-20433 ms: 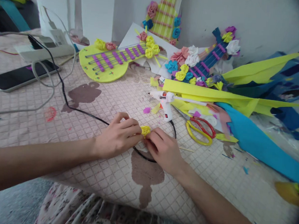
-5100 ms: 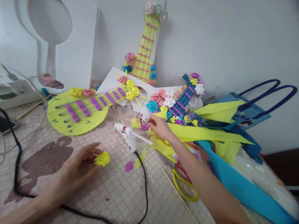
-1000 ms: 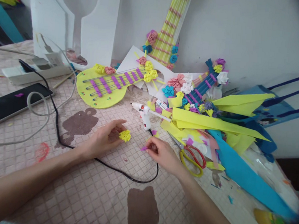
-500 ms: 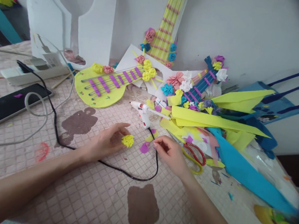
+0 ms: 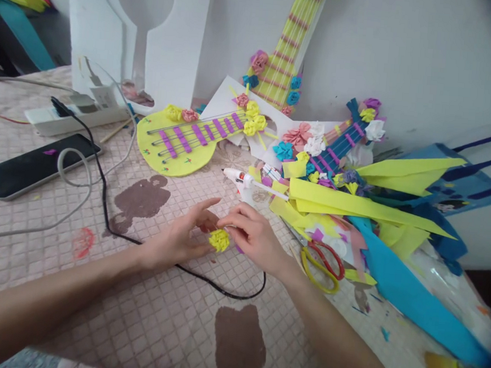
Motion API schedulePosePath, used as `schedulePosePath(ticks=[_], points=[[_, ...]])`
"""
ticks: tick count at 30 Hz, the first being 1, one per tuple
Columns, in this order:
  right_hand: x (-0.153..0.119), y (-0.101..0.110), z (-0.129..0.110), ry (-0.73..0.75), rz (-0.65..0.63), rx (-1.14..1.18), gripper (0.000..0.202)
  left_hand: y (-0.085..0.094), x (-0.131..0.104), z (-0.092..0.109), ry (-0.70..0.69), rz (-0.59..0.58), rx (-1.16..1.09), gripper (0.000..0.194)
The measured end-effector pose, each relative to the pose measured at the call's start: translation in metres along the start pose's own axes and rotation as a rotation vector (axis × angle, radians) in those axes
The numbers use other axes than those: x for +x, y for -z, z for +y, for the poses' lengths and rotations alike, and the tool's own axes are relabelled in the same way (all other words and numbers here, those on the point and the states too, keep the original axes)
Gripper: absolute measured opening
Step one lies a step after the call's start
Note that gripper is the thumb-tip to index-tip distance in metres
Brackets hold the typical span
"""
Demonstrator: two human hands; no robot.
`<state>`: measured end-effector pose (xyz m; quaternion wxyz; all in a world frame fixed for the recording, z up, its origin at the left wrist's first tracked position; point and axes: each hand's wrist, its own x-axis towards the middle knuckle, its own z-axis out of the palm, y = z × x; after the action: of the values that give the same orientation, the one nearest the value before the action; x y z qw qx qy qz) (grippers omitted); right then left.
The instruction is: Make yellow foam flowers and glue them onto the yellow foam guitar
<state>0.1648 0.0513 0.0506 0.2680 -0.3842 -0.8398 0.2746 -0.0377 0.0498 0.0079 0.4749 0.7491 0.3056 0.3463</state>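
A small crumpled yellow paper flower (image 5: 219, 240) sits at the fingertips of my left hand (image 5: 182, 236), gripped by the thumb and a finger behind it while the index finger stretches out above. My right hand (image 5: 258, 239) is closed in a pinch right at the flower's upper edge; whatever its fingertips hold is hidden. Just beyond both hands lies a white hot glue gun (image 5: 236, 176) with a glue stick in its back. Its black cord (image 5: 220, 288) loops under my left wrist and around in front of the hands.
Red and yellow-handled scissors (image 5: 322, 264) lie right, beside yellow paper strips (image 5: 354, 207) and a long blue strip (image 5: 407, 293). Behind stand a yellow paper guitar (image 5: 180, 145) and a blue flowered one (image 5: 337, 149). A phone (image 5: 34, 164) and a power strip (image 5: 59, 121) are left.
My right hand has moved left from beside the cord to the yellow paper flower, meeting my left hand. The left hand keeps the flower. The view has shifted slightly.
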Motion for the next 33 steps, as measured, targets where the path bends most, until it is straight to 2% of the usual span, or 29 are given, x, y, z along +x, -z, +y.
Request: schedulePosePath(ticks=[9,12,15,19,22,24,28,33], points=[[0.014,0.008,-0.004,0.147,-0.247,-0.255,0.02,-0.002,-0.004,0.003,0.081,-0.064,-0.117,0.092],[0.017,0.008,-0.006,0.176,-0.286,-0.32,0.018,-0.001,-0.004,0.004,0.084,-0.073,-0.128,0.094],[0.018,0.007,-0.008,0.149,-0.274,-0.252,0.014,0.0,-0.004,0.004,0.083,-0.09,-0.103,0.096],[0.013,0.007,-0.009,0.028,-0.16,0.168,0.01,-0.001,-0.004,0.001,0.109,-0.076,-0.099,0.093],[0.004,0.008,-0.006,-0.138,-0.133,0.599,0.007,0.0,-0.003,-0.001,0.113,-0.083,-0.11,0.093],[-0.005,0.011,-0.003,-0.19,-0.102,0.797,0.008,0.001,-0.002,-0.004,0.087,-0.097,-0.107,0.094],[-0.029,0.023,0.0,-0.213,0.121,0.924,0.012,0.003,-0.001,-0.01,0.055,-0.101,-0.087,0.094],[-0.064,0.047,0.004,-0.248,0.504,0.861,0.011,0.005,0.001,-0.014,0.075,-0.069,-0.039,0.093]])
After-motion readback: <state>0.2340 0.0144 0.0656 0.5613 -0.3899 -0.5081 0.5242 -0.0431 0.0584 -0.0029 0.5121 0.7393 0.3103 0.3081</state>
